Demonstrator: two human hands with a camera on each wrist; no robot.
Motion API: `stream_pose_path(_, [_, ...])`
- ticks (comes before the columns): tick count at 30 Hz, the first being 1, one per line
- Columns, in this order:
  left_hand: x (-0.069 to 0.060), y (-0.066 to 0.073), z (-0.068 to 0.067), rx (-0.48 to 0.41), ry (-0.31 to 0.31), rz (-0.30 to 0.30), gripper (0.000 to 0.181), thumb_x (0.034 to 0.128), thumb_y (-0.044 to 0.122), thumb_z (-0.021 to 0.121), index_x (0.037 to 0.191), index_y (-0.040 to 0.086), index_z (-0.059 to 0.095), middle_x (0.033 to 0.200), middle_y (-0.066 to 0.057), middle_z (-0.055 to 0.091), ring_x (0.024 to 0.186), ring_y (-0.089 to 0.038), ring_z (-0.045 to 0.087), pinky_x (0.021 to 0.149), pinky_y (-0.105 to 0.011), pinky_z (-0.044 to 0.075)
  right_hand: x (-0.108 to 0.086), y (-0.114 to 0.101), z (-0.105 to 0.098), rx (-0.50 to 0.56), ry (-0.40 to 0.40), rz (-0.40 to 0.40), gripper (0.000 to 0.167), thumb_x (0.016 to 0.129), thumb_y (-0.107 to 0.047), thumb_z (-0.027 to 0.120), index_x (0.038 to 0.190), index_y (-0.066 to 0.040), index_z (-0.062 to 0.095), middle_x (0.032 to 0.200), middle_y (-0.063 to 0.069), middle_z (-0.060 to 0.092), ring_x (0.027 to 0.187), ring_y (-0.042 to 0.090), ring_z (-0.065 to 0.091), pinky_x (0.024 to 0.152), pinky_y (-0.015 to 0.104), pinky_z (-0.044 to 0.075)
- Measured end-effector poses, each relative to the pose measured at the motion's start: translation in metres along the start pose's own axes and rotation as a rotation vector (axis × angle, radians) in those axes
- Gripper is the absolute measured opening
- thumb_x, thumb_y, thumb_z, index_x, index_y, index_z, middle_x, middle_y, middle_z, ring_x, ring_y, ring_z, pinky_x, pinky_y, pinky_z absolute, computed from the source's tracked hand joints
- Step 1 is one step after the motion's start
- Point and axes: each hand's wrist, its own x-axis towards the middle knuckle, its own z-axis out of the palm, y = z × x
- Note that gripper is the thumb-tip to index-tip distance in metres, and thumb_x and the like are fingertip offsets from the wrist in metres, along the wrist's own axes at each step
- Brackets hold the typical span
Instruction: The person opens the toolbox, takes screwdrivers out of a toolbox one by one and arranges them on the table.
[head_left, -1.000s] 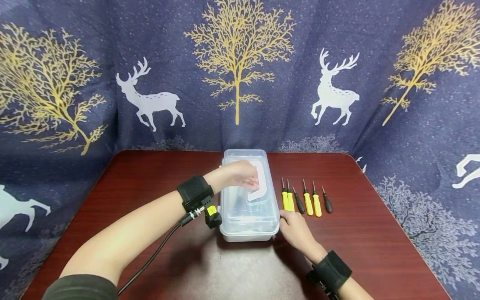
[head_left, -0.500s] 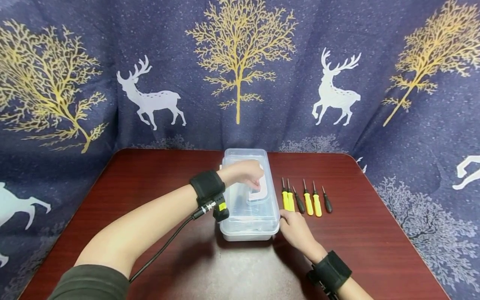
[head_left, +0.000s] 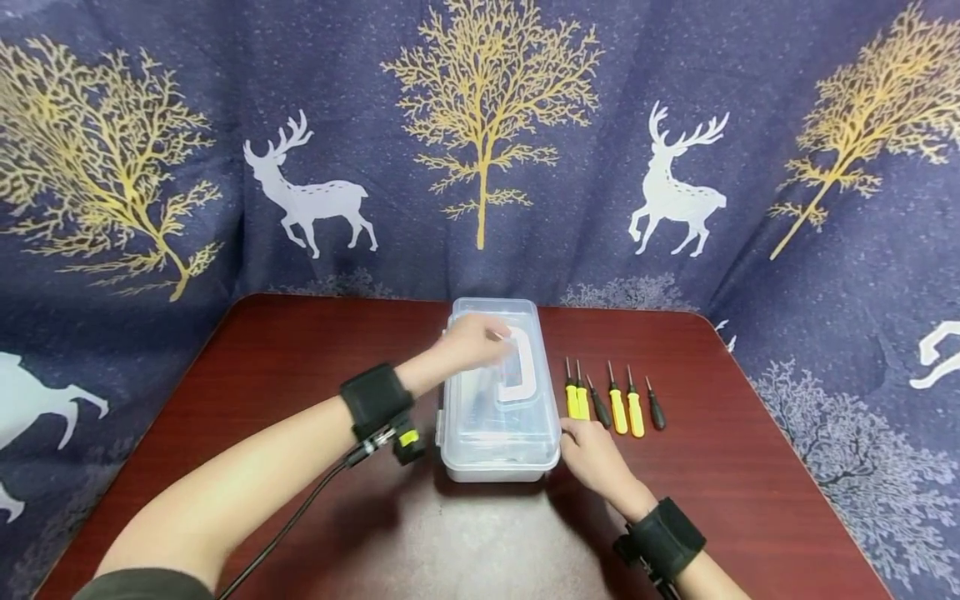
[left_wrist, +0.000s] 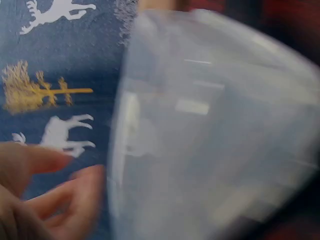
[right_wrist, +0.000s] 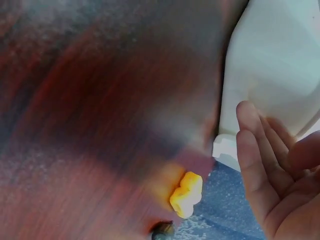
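A clear plastic storage box (head_left: 498,454) with its lid on stands lengthwise on the table. A white handle (head_left: 529,367) lies along the top of the lid. Just left of that handle, over the lid, hovers my left hand (head_left: 472,342), blurred. The left wrist view shows its thumb and bent fingers (left_wrist: 87,197) apart, with nothing between them. At the box's right side near the front is my right hand (head_left: 596,458). In the right wrist view its extended fingers (right_wrist: 247,117) rest against the box's side wall (right_wrist: 275,55), the thumb apart from them.
Right of the box lie several screwdrivers in a row, some with yellow handles (head_left: 617,412), others black, such as the black screwdriver (head_left: 656,410) at the end. The dark red table (head_left: 337,333) meets a blue patterned curtain (head_left: 420,208) behind.
My left hand first shifted right over the handle, then drew back left, away from it. The right hand stays at the box's side. The box and screwdrivers have not moved.
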Motion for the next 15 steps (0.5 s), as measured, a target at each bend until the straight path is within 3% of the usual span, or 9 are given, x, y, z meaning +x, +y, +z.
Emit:
stream_pose_path(1, [-0.017, -0.001, -0.009, -0.017, 0.095, 0.027, 0.031, 0.0839, 0.019, 0.062, 0.11, 0.004, 0.07, 0.095, -0.011, 0.073, 0.084, -0.019, 0.07, 0.072, -0.025, 0.053, 0.0, -0.001, 0.0, 0.005, 0.002, -0.002, 0.027, 0.092, -0.007, 0.047, 0.105, -0.012, 0.069, 0.068, -0.002, 0.055, 0.056, 0.01, 0.041, 0.054, 0.022, 0.034])
stream_pose_path(3, [-0.031, -0.019, -0.011, -0.043, 0.242, 0.026, 0.04, 0.0829, 0.025, 0.067, 0.119, 0.008, 0.066, 0.101, -0.013, 0.072, 0.088, -0.022, 0.067, 0.076, -0.029, 0.05, 0.001, -0.002, 0.0, 0.024, 0.009, -0.002, 0.03, 0.092, -0.007, 0.047, 0.115, -0.01, 0.066, 0.081, 0.002, 0.067, 0.06, 0.011, 0.046, 0.057, 0.024, 0.037])
stream_pose_path(5, [-0.038, -0.044, -0.007, -0.112, 0.295, -0.044, 0.051, 0.0822, 0.033, 0.07, 0.127, 0.01, 0.06, 0.109, -0.013, 0.067, 0.099, -0.025, 0.064, 0.085, -0.036, 0.05, 0.001, -0.003, 0.001, 0.048, 0.017, 0.0, 0.036, 0.092, -0.008, 0.047, 0.126, -0.008, 0.059, 0.1, 0.008, 0.072, 0.067, 0.011, 0.052, 0.061, 0.025, 0.04])
stream_pose_path(7, [-0.052, -0.059, -0.003, -0.241, 0.228, -0.167, 0.07, 0.0814, 0.04, 0.072, 0.14, 0.01, 0.046, 0.125, -0.018, 0.059, 0.112, -0.029, 0.059, 0.094, -0.042, 0.049, 0.0, -0.004, 0.001, 0.076, 0.011, 0.008, 0.038, 0.094, -0.01, 0.047, 0.131, -0.007, 0.055, 0.109, 0.011, 0.072, 0.073, 0.013, 0.056, 0.064, 0.027, 0.041])
stream_pose_path(11, [-0.077, -0.073, 0.005, -0.598, -0.063, -0.429, 0.099, 0.0831, 0.054, 0.065, 0.154, 0.015, 0.009, 0.148, -0.03, 0.034, 0.132, -0.046, 0.043, 0.103, -0.058, 0.042, 0.0, -0.003, 0.002, 0.086, 0.009, 0.009, 0.038, 0.094, -0.011, 0.047, 0.132, -0.009, 0.055, 0.113, 0.011, 0.071, 0.087, 0.014, 0.064, 0.069, 0.028, 0.045])
stream_pose_path(13, [-0.086, -0.074, 0.008, -0.728, -0.182, -0.488, 0.102, 0.0851, 0.054, 0.063, 0.155, 0.016, -0.001, 0.149, -0.034, 0.029, 0.131, -0.053, 0.041, 0.101, -0.062, 0.042, 0.001, -0.004, 0.001, 0.08, 0.016, 0.001, 0.037, 0.094, -0.011, 0.047, 0.13, -0.01, 0.057, 0.114, 0.011, 0.071, 0.093, 0.015, 0.065, 0.071, 0.029, 0.045])
stream_pose_path(15, [-0.091, -0.075, 0.011, -0.805, -0.256, -0.49, 0.098, 0.0872, 0.05, 0.061, 0.155, 0.016, -0.001, 0.146, -0.036, 0.033, 0.126, -0.055, 0.044, 0.098, -0.063, 0.044, 0.002, -0.004, 0.0, 0.079, 0.02, -0.006, 0.036, 0.094, -0.01, 0.047, 0.128, -0.01, 0.058, 0.114, 0.011, 0.071, 0.093, 0.015, 0.065, 0.07, 0.03, 0.044])
